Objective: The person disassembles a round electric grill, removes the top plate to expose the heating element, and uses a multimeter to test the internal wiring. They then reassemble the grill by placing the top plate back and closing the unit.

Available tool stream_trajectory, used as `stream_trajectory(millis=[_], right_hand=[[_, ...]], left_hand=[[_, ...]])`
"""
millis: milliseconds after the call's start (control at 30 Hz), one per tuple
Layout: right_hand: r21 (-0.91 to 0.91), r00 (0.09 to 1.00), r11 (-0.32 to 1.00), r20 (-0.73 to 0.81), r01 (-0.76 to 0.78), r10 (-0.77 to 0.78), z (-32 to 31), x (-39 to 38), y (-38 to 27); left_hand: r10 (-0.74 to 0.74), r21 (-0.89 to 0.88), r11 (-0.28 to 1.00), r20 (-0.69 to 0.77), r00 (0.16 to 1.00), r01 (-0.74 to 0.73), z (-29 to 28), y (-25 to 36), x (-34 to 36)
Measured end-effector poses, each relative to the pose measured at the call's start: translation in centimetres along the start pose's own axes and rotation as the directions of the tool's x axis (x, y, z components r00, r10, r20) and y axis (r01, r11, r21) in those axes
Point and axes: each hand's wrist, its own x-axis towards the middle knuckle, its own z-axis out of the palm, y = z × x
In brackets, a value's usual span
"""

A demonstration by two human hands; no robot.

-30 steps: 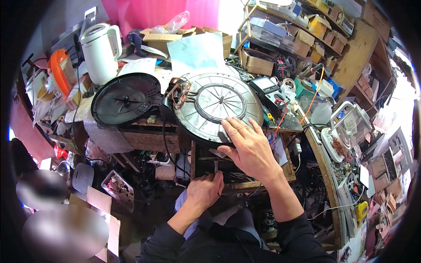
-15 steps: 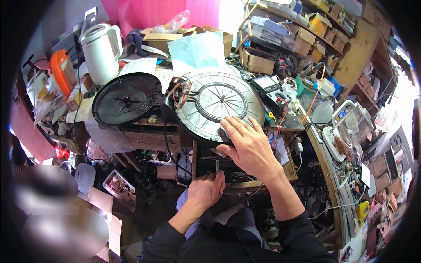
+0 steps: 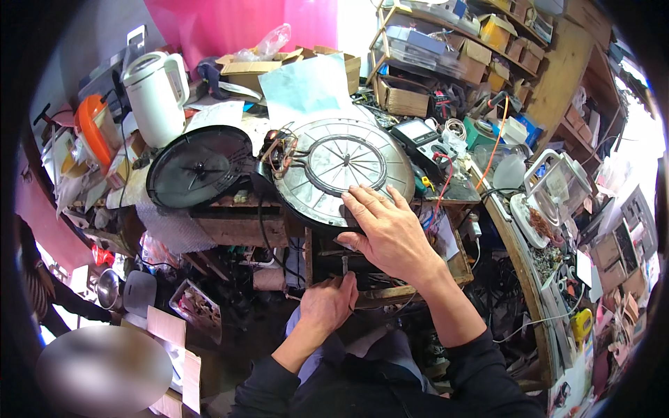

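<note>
A round appliance like an electric griddle lies opened on the bench. Its silvery metal plate (image 3: 327,196) has a ring-shaped heating element and ribs. To its left sits the black round shell (image 3: 198,167), joined by a hinge with a bundle of loose wires (image 3: 279,148) beside it. My right hand (image 3: 387,230) rests with fingers stretched over the near right part of the metal plate, thumb by its rim. Below the plate's near edge, my left hand (image 3: 327,303) is closed around a slim tool with a metal shaft (image 3: 345,263) pointing up; its handle is hidden in the fist.
Under the plate an open wooden drawer (image 3: 390,296) holds clutter. Right of the plate lie a multimeter (image 3: 418,136) and red leads. A white jug-shaped appliance (image 3: 155,97) stands at the back left. A glass jug (image 3: 557,184) stands right. Another person's arm (image 3: 83,303) shows far left.
The view has shifted slightly, and another person's arm and clothing now show at the far left. Both my hands keep nearly the same places, the right on the plate and the left around the tool.
</note>
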Motion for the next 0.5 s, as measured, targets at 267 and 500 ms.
stream_trajectory(millis=[267,500], right_hand=[[-0.002,1.0,1.0,0.008,-0.002,0.002,-0.29,0.15,0.08],[-0.008,1.0,1.0,0.025,0.006,-0.006,0.08,0.46,-0.01]], left_hand=[[0.015,-0.015,1.0,-0.013,1.0,-0.015,-0.23,0.06,0.15],[-0.003,0.006,1.0,0.001,1.0,0.003,-0.06,0.17,0.15]])
